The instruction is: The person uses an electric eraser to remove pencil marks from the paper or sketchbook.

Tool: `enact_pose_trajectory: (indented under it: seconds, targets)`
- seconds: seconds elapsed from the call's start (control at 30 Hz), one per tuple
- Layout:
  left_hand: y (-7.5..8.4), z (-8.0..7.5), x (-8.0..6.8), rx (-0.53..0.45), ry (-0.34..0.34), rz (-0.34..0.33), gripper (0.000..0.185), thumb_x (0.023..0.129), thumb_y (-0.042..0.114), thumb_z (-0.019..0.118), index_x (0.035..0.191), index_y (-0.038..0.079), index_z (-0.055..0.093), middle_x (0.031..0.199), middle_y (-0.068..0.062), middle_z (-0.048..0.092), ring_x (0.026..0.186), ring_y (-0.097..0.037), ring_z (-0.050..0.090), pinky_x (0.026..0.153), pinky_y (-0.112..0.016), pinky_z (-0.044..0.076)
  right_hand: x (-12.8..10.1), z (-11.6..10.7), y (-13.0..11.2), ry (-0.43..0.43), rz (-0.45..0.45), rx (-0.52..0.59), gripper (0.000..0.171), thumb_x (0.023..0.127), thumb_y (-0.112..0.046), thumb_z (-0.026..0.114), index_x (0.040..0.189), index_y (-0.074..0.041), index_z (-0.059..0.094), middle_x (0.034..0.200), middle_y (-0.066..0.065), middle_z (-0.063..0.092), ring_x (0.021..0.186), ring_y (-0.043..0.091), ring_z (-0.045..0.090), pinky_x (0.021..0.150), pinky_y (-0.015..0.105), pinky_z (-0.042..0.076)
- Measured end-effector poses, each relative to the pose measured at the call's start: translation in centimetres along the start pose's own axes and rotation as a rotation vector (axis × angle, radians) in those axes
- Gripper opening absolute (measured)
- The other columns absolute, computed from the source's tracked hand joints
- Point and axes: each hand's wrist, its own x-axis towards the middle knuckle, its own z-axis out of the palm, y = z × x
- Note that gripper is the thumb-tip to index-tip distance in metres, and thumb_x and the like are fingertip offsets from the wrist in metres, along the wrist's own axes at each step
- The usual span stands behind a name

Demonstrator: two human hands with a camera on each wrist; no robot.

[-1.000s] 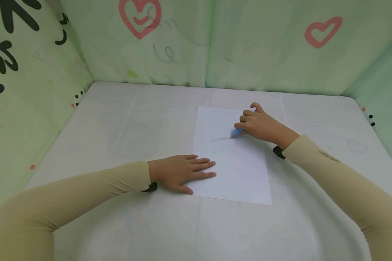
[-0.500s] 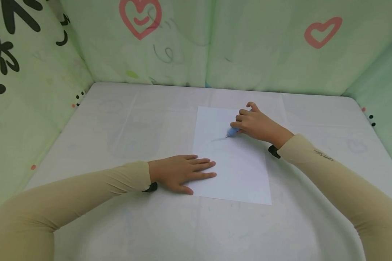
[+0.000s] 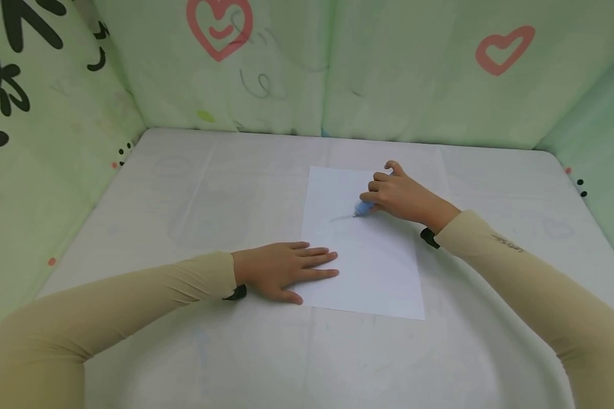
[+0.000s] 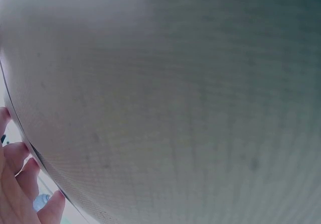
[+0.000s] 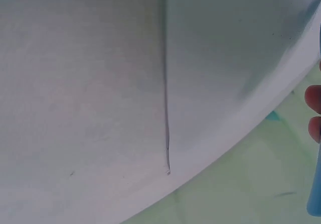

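A sheet of white paper lies on the table. My left hand rests on its lower left edge, fingers spread and straight. Above, near the paper's upper right, my right hand grips a thick blue pen, little finger raised. The pen leans, its dark tip down at the paper, beside a faint grey line. In the right wrist view, the pen's blue rear end and a few fingertips show at the right edge. Several left fingers appear at the left wrist view's lower left.
A white cloth with creases covers the table. Green printed curtains with hearts and dark marks enclose its back and sides. Black wrist straps show under both beige sleeves.
My right hand has shifted slightly left with the pen, mostly in the first half second; since then it has barely moved. My left hand and the paper stay in place.
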Motion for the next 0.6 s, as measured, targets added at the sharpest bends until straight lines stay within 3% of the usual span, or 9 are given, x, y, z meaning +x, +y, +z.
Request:
enact_pose_trajectory:
  seconds: [0.37,0.6]
  targets:
    - [-0.02,-0.05,-0.01,0.006,-0.014,-0.005,0.072,0.094,0.055,0.038,0.152,0.019,0.016,0.159,-0.008,0.013,0.147,-0.021,0.013,0.118,-0.042,0.02,-0.19,0.08,0.29,-0.032,0.016,-0.005,0.028,0.067,-0.017,0.082,0.09,-0.015,0.066,0.078,0.004,0.066,0.078,0.022,0.053,0.087,0.052,0.035]
    - [0.02,-0.04,0.0,-0.005,-0.004,0.003,0.072,0.094,0.055,0.039,0.152,0.018,0.017,0.159,-0.008,0.014,0.147,-0.022,0.014,0.118,-0.043,0.02,-0.15,0.16,0.29,0.0,-0.004,0.01,0.031,0.065,-0.016,0.083,0.09,-0.014,0.066,0.077,0.004,0.066,0.078,0.022,0.054,0.087,0.052,0.036]
